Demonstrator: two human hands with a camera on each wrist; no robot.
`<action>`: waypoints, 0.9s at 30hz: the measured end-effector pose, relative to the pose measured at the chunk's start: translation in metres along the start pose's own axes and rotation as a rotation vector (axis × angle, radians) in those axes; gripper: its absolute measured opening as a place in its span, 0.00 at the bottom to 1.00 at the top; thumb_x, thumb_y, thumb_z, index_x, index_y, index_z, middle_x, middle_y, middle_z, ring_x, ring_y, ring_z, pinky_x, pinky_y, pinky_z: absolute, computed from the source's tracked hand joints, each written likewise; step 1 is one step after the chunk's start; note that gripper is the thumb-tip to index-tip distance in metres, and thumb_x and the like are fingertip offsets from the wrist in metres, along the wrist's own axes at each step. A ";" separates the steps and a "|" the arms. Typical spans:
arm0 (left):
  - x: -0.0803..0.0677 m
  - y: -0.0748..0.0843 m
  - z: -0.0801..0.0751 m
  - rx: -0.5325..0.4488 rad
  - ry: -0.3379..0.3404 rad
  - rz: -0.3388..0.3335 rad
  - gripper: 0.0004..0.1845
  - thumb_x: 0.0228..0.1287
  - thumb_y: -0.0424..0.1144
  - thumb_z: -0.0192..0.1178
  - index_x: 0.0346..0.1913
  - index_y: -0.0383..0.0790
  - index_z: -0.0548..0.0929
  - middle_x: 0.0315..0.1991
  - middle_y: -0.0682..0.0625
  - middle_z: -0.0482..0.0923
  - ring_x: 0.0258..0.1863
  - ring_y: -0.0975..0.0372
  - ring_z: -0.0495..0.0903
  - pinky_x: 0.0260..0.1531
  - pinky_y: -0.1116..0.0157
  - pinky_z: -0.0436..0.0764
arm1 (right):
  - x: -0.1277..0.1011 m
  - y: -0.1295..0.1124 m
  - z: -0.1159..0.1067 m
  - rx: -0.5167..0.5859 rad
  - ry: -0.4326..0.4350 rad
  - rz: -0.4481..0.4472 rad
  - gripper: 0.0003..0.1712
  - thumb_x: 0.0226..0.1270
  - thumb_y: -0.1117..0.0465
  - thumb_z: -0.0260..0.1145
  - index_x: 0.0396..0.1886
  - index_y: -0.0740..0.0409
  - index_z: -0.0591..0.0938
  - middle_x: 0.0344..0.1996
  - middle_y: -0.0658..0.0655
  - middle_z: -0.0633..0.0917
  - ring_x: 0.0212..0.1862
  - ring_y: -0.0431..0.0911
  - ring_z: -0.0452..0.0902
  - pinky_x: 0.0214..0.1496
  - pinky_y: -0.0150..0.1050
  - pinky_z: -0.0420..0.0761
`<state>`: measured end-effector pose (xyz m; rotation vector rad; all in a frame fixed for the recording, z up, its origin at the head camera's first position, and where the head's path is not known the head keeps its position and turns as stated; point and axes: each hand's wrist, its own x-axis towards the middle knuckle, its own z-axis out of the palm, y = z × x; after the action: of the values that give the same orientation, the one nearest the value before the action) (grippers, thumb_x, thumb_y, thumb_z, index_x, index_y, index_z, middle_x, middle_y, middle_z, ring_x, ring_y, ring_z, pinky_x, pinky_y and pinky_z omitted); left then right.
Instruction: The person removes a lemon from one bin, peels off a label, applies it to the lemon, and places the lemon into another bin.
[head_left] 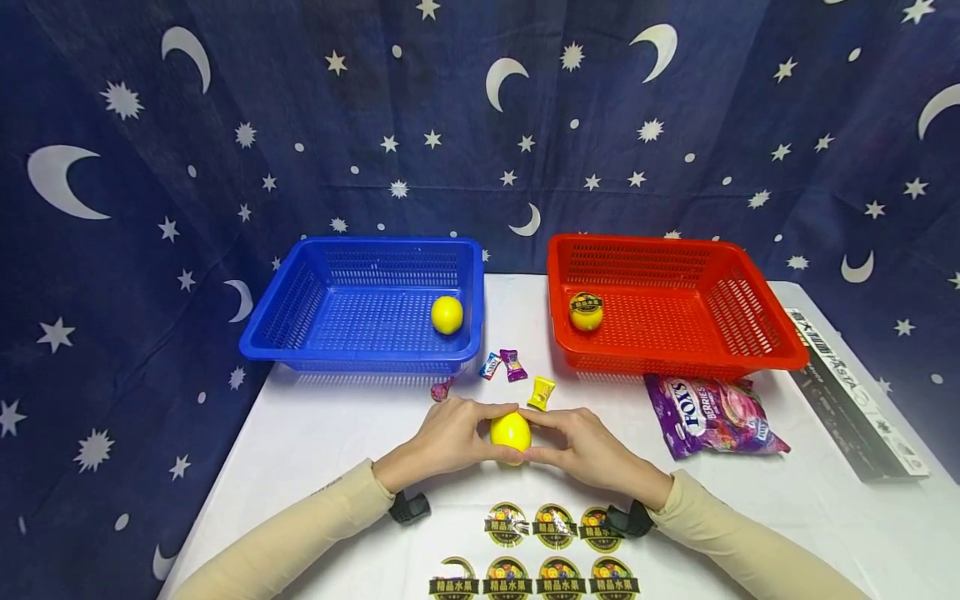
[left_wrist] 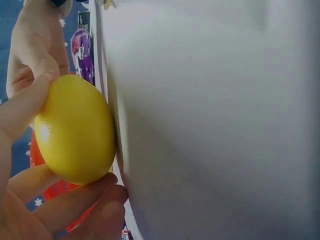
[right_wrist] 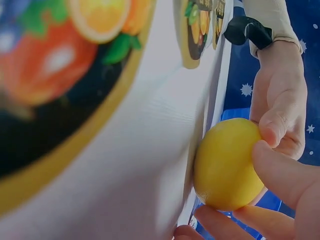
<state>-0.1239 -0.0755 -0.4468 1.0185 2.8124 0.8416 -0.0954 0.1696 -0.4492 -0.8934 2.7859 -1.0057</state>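
A smooth yellow lemon (head_left: 510, 432) is on or just above the white table, between both hands. My left hand (head_left: 448, 435) grips it from the left with thumb and fingers. From the right, my right hand (head_left: 588, 448) pinches the same lemon, the two thumbs meeting at its near side. No sticker shows on the lemon (left_wrist: 75, 130) in the left wrist view, nor on the side of the lemon (right_wrist: 227, 165) seen by the right wrist. Round fruit stickers (head_left: 507, 525) with gold rims lie in rows on the near side, several of them.
Behind stand a blue basket (head_left: 360, 357) holding a yellow fruit (head_left: 447, 315) and a red basket (head_left: 675, 361) holding a stickered yellow fruit (head_left: 586, 312). Wrapped candies (head_left: 513, 365) lie between them. A purple candy bag (head_left: 712, 415) and a pasta box (head_left: 862, 400) are at right.
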 end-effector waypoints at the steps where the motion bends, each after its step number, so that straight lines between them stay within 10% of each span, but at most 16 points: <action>1: 0.000 0.000 -0.001 0.001 -0.004 -0.004 0.40 0.49 0.68 0.74 0.64 0.55 0.83 0.17 0.60 0.56 0.19 0.71 0.53 0.21 0.71 0.54 | 0.000 0.000 0.000 -0.002 -0.003 0.002 0.37 0.63 0.47 0.75 0.70 0.51 0.78 0.64 0.49 0.84 0.64 0.44 0.81 0.64 0.49 0.81; 7: -0.002 0.005 -0.005 -0.020 -0.024 -0.039 0.42 0.50 0.68 0.73 0.67 0.55 0.81 0.24 0.60 0.77 0.22 0.70 0.65 0.21 0.70 0.62 | -0.005 -0.002 -0.007 -0.009 0.068 -0.006 0.34 0.63 0.47 0.75 0.67 0.54 0.81 0.60 0.52 0.87 0.58 0.48 0.86 0.59 0.49 0.84; 10: -0.010 0.011 -0.007 -0.033 0.005 -0.079 0.46 0.49 0.70 0.73 0.71 0.53 0.77 0.51 0.56 0.88 0.43 0.65 0.85 0.37 0.63 0.81 | -0.017 -0.003 -0.015 -0.014 0.111 0.007 0.30 0.62 0.49 0.76 0.62 0.55 0.84 0.56 0.52 0.89 0.53 0.50 0.88 0.55 0.47 0.86; 13: -0.024 0.017 -0.010 -0.010 0.056 -0.141 0.48 0.50 0.70 0.72 0.72 0.52 0.75 0.64 0.54 0.82 0.61 0.57 0.82 0.52 0.50 0.82 | -0.036 -0.007 -0.020 -0.045 0.094 0.003 0.26 0.62 0.50 0.77 0.58 0.53 0.86 0.53 0.48 0.90 0.53 0.46 0.88 0.55 0.46 0.86; 18: -0.049 0.024 -0.009 0.046 0.039 -0.164 0.33 0.53 0.65 0.73 0.58 0.52 0.85 0.45 0.57 0.82 0.41 0.66 0.76 0.35 0.62 0.76 | -0.067 -0.013 -0.016 -0.149 -0.012 -0.059 0.19 0.62 0.49 0.77 0.53 0.44 0.89 0.45 0.38 0.86 0.46 0.34 0.80 0.48 0.36 0.83; 27: -0.058 0.030 0.004 -0.005 -0.270 -0.005 0.22 0.57 0.56 0.75 0.54 0.57 0.90 0.42 0.64 0.78 0.38 0.74 0.67 0.30 0.76 0.65 | -0.074 -0.009 -0.002 -0.278 -0.080 -0.158 0.14 0.57 0.53 0.79 0.45 0.40 0.92 0.33 0.35 0.76 0.35 0.27 0.65 0.36 0.23 0.68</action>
<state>-0.0604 -0.0890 -0.4441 1.0364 2.5842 0.6544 -0.0295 0.2046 -0.4531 -1.1727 2.8678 -0.5876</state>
